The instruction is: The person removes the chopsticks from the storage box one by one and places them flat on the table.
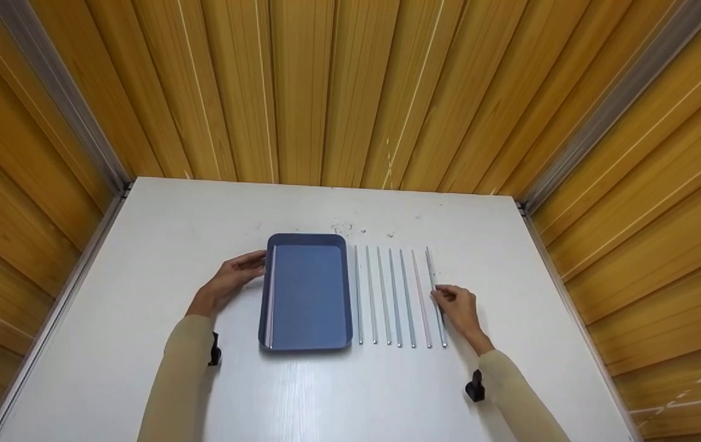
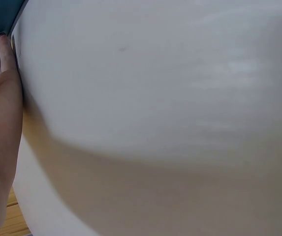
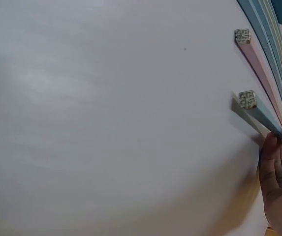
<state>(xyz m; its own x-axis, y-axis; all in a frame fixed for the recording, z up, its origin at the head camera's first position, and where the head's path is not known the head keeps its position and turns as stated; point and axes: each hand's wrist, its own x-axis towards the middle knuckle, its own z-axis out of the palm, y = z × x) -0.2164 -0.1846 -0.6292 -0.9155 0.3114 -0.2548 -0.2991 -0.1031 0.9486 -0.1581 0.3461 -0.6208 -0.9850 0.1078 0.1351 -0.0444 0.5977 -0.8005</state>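
Note:
My right hand [image 1: 460,309] pinches a light-blue chopstick [image 1: 441,322] at the right end of a row. In the right wrist view its patterned square end [image 3: 247,100] is raised a little above its shadow, beside a pink chopstick [image 3: 259,64]. The other chopsticks, pale blue, greenish and pink, lie parallel on the table. To their left stands a blue-grey tray [image 1: 310,294], with one pinkish chopstick [image 1: 272,294] lengthwise along its left wall. My left hand [image 1: 228,283] touches the tray's left side, fingers extended; the left wrist view shows the fingers [image 2: 5,54] against it.
The white table [image 1: 301,399] carries the tray and the chopsticks. Small dark specks and marks [image 1: 343,229] dot its surface behind them. Wood-patterned walls [image 1: 301,92] with metal posts [image 1: 68,92] enclose the back and both sides.

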